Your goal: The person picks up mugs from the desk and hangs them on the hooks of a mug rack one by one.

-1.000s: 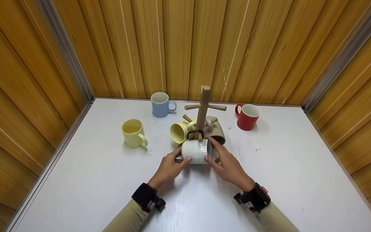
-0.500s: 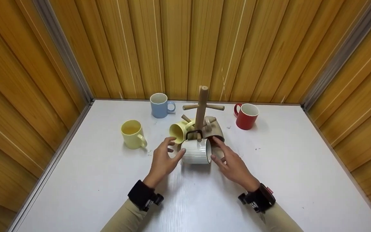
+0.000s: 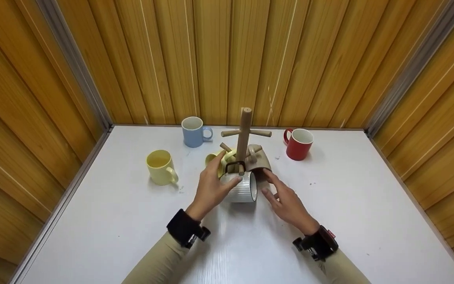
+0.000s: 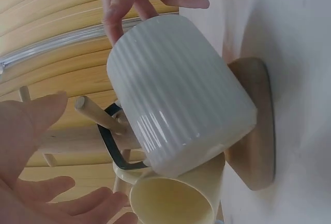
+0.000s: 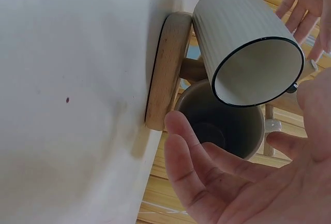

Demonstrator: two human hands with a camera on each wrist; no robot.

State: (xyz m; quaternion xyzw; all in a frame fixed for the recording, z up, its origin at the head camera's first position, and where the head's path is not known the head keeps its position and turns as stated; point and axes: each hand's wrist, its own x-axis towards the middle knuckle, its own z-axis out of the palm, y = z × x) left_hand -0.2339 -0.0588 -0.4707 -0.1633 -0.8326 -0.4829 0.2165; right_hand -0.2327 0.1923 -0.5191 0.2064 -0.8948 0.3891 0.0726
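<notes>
Between our spread left grip (image 3: 211, 187), nine o'clock, and spread right grip (image 3: 289, 203), four, hangs a white ribbed mug (image 3: 246, 191).

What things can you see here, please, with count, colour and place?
walls: three, yellowish, back and sides
posts: two, grey, back corners
table: one, white, between them
mug rack: one, brown, mid-table
white mug: one, white, rack's front peg
hung yellow mug: one, yellow, rack's left
beige mug: one, beige, rack's right
upright yellow mug: one, yellow, table's left
blue mug: one, blue, back left
red mug: one, red, back right
wrist straps: two, black, both wrists
sleeves: two, khaki, forearms
left hand: one, by white mug
right hand: one, near beige mug
</notes>
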